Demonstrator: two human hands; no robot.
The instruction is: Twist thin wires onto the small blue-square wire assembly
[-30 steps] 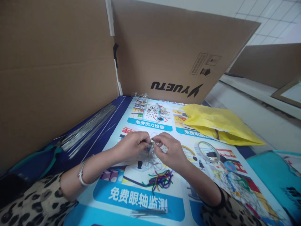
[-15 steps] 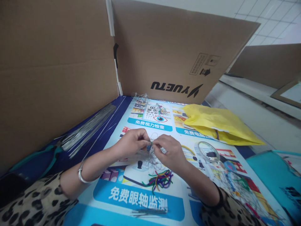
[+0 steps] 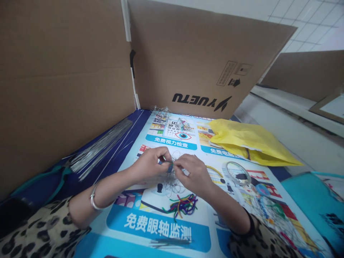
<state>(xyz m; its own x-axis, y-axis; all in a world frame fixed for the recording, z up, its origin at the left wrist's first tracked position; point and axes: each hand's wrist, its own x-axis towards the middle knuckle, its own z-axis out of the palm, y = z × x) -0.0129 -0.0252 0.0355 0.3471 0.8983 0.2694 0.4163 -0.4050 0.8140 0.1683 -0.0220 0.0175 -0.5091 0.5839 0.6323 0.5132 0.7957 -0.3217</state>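
Observation:
Near the middle of the printed sheet, my left hand (image 3: 154, 163) and my right hand (image 3: 194, 172) meet almost fingertip to fingertip. Both pinch a tangle of thin wire (image 3: 172, 186), with a small bit of green between the fingertips. Loops of the wire stick up behind the fingers and hang below them. Just under the hands lies a pile of short coloured strings (image 3: 183, 206), purple, red, green and yellow. Nearer the front edge is a small bundle of short grey wires (image 3: 170, 243).
Cardboard panels (image 3: 199, 61) stand at the back and left. Long straight wires (image 3: 100, 148) lie at left beside teal-handled pliers (image 3: 63, 172). On the right are a yellow bag (image 3: 249, 141), a clear tape roll (image 3: 238, 173), tangled wire pieces (image 3: 279, 215) and a teal pouch (image 3: 311, 200).
The fingers of my left hand have shifted slightly at the pinch, and the wire tangle below has turned a little. My right hand has hardly moved.

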